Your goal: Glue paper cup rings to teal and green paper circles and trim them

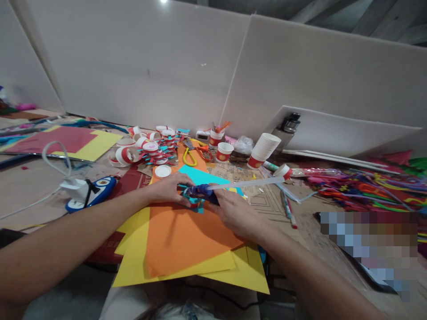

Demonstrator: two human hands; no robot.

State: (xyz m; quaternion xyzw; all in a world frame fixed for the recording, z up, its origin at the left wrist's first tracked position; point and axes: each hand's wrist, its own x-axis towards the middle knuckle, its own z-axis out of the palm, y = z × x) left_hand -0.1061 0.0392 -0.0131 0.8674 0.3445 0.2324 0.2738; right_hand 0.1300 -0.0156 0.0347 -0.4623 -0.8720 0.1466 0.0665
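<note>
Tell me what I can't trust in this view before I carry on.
Head view: the small blue piece lies under the fingers of the left hand and right hand; its shape and each grip cannot be told.
Head view: a pixelated patch blurs what lies at right.
Head view: the pipe cleaners are cut by the right edge.
Head view: print on the paper cup is too small.

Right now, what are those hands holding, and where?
A small dark blue bundle: left hand grips its left end, right hand its right end.
</note>
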